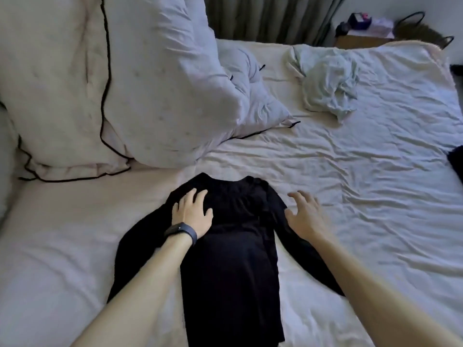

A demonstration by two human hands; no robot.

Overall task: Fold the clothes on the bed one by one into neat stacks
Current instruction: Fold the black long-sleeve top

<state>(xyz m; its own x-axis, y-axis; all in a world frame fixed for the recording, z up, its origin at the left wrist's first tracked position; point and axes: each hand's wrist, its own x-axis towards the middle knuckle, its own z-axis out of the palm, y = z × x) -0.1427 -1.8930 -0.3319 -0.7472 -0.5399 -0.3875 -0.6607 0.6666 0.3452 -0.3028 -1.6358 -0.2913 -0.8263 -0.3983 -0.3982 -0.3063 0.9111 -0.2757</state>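
Head view: my open hands at the shoulders of a black long-sleeved top [233, 259].
My left hand [191, 212] rests spread on the top just below its collar, fingers straight, with a dark wristband [181, 231] behind it on my wrist. My right hand [304, 215] is open too, fingers splayed over the white sheet [375, 196] just beside the other shoulder; I cannot tell whether it touches. The top runs back from my fingers toward me, with its sleeves angled outward under my forearms. Beyond my left fingertips stand pillows [62, 96]. Well beyond my right fingertips lies a crumpled pale garment [328, 88], and far to their right a dark cloth [457, 164].
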